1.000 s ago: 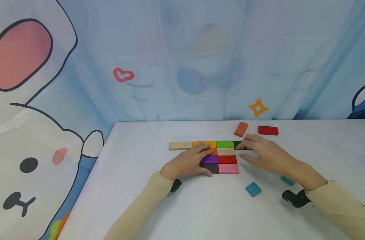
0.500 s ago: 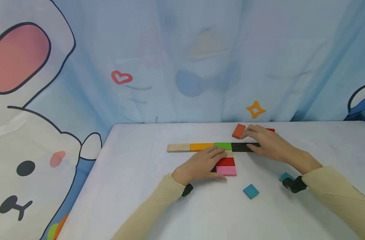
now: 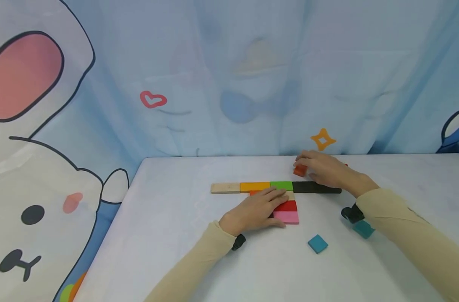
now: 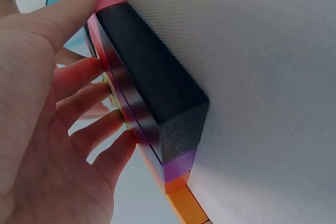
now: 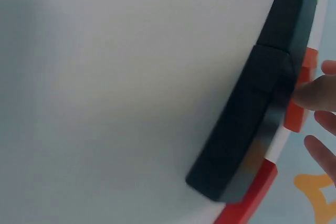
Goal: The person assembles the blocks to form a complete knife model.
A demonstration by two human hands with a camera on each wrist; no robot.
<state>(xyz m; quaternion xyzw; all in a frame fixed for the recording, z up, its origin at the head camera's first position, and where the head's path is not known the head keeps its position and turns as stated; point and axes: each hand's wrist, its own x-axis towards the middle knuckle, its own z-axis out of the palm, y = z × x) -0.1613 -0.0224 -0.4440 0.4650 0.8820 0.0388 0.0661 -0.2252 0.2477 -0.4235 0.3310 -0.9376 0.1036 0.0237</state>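
Observation:
In the head view, coloured wooden blocks lie edge to edge on the table. The far row has a natural wood block (image 3: 225, 188), a yellow block (image 3: 254, 187), a green block (image 3: 281, 186) and black blocks (image 3: 320, 188). My left hand (image 3: 254, 212) rests over the nearer rows, covering part of them; a red block (image 3: 287, 206) and a pink block (image 3: 286, 217) show beside it. In the left wrist view its thumb is at the pink block and its fingertips touch the tops. Behind the black blocks, my right hand (image 3: 324, 167) pinches an orange block (image 3: 300, 170) between thumb and fingers.
Two teal blocks lie loose nearer the front, one a tilted square (image 3: 318, 243) and one (image 3: 363, 229) beside the right wrist camera (image 3: 352, 214). A red block (image 5: 249, 195) lies behind the black ones in the right wrist view. A printed curtain (image 3: 199, 84) hangs behind the table.
My right hand has left the black blocks and moved up and back to the orange block. My left hand has slid right across the blocks, then stayed there.

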